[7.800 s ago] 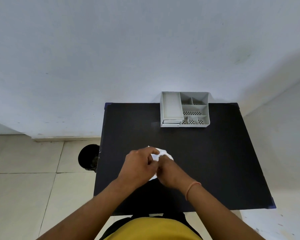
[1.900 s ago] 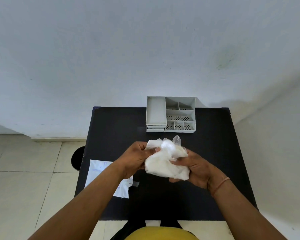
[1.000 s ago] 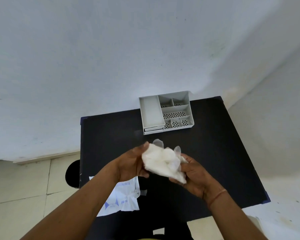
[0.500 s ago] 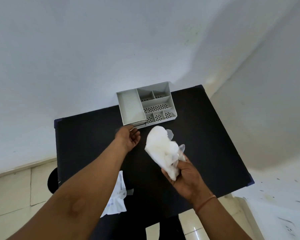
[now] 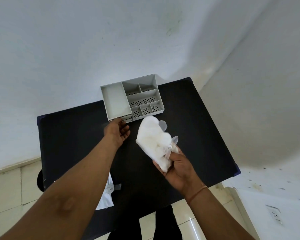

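My right hand [image 5: 178,168] grips the lower end of a crumpled white bundle in thin clear plastic [image 5: 151,137], holding it up above the black table [image 5: 73,135]. A grey desk organizer [image 5: 114,101] with several compartments stands at the table's far edge against the wall. My left hand [image 5: 117,131] reaches to the organizer's small front drawer [image 5: 126,120]. Its fingertips are at the drawer front, and I cannot see whether they pinch it.
A flat white paper packet [image 5: 106,196] lies near the table's front left, partly hidden under my left forearm. A dark round bin [image 5: 39,181] sits on the tiled floor left of the table. Walls close in behind and to the right.
My left hand has let go of the white bundle and reached forward to the organizer's drawer. The right hand alone now holds the bundle. The view has tilted and shifted.
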A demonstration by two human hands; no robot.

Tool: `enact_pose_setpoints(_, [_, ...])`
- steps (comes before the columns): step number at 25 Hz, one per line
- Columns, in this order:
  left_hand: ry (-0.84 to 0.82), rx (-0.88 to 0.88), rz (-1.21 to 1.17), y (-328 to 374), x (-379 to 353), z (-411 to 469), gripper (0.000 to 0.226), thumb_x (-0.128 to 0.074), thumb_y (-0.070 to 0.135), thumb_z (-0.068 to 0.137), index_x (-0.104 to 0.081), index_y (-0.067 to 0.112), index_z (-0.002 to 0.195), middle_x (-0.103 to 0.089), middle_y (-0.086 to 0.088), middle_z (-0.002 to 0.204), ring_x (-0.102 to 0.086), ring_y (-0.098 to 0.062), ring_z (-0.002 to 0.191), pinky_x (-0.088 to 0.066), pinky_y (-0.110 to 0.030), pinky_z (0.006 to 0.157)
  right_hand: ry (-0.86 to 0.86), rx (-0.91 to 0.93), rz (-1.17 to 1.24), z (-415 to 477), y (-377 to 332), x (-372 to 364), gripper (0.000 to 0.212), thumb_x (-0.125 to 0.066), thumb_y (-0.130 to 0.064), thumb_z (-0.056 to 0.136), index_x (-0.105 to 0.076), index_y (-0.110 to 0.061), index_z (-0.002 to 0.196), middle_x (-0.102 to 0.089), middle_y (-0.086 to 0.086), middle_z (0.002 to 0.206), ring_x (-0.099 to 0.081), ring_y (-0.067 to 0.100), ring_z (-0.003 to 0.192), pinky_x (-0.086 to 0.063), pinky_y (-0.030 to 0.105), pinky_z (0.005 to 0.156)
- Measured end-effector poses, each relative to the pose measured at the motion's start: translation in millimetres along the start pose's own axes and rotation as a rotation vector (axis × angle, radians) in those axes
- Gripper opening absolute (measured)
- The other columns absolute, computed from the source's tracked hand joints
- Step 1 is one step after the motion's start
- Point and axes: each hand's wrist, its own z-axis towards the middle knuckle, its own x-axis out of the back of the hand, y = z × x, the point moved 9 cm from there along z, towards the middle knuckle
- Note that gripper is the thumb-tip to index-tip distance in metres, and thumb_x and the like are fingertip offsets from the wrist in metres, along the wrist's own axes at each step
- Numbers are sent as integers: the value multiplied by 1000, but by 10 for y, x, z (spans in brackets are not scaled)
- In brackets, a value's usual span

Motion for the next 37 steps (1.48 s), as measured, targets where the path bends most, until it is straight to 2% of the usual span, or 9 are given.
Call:
enact_pose_setpoints(5, [53, 23, 47, -299, 164, -138, 12, -67, 22, 99, -74, 12, 100, -74, -5, 92, -70, -21, 79, -58, -42, 71, -10, -6, 42, 19, -72, 9, 35, -47, -5, 107, -79, -21, 110, -78, 13, 123, -79, 33, 101, -67, 48, 72])
enact_pose_setpoints(11, [51, -8, -30, -269, 266, -204, 34, -71, 40, 92, -75, 15, 113, -74, -6, 102, -70, -26, 88, -58, -45, 76, -40, -25, 49, -41, -126, 2, 40, -49, -4, 103, -86, -19, 96, -80, 13, 117, -80, 33, 98, -67, 47, 67])
enact_pose_setpoints(13, [56, -27, -9, -180, 218, -197, 38, -73, 44, 91, -75, 14, 114, -74, -6, 104, -70, -27, 91, -59, -47, 79, -49, -25, 52, -80, -140, -16, 30, -57, -5, 93, -82, -16, 105, -79, 14, 120, -79, 34, 101, -67, 48, 68])
enact_pose_setpoints(16, [72, -37, -47, -106, 134, -196, 29, -73, 39, 95, -76, 13, 108, -73, -5, 97, -69, -26, 85, -59, -45, 75, -42, -32, 41, -96, -124, 8, 35, -60, -6, 85, -74, -16, 116, -77, 15, 124, -73, 37, 112, -67, 49, 72])
enact_pose_setpoints(21, [101, -5, -120, -57, 62, -163, 18, -67, 33, 97, -72, 15, 99, -71, -2, 88, -70, -22, 80, -56, -43, 72, -16, -35, 36, -59, -89, 115, 32, -50, -4, 101, -72, -17, 120, -76, 15, 125, -78, 36, 103, -66, 52, 79])
enact_pose_setpoints(25, [129, 20, -72, -121, 123, -198, 17, -65, 28, 93, -71, 14, 88, -71, -4, 89, -70, -24, 81, -55, -44, 73, -40, -35, 19, -65, -97, 58, 31, -47, -3, 104, -71, -17, 119, -78, 14, 122, -79, 34, 101, -67, 50, 76])
enact_pose_setpoints(30, [105, 91, -18, -470, 319, -332, 21, -65, 30, 92, -73, 11, 99, -71, -5, 92, -71, -27, 87, -56, -47, 80, -87, -36, 20, -2, -88, -87, 32, -49, -3, 103, -71, -18, 121, -72, 13, 134, -67, 35, 124, -66, 47, 80])
enact_pose_setpoints(34, [47, 100, -21, -533, 353, -407, 23, -67, 30, 93, -74, 12, 105, -72, -5, 95, -71, -26, 88, -57, -47, 84, -114, -35, 20, 57, -47, -199, 35, -49, -4, 105, -80, -19, 113, -71, 13, 137, -69, 34, 124, -65, 46, 82])
enact_pose_setpoints(37, [2, 110, 12, -568, 298, -449, 23, -67, 29, 93, -75, 12, 107, -73, -5, 101, -71, -24, 89, -56, -47, 86, -125, -30, 27, 68, -26, -260, 36, -48, -2, 105, -79, -18, 112, -72, 14, 134, -74, 33, 114, -66, 46, 78])
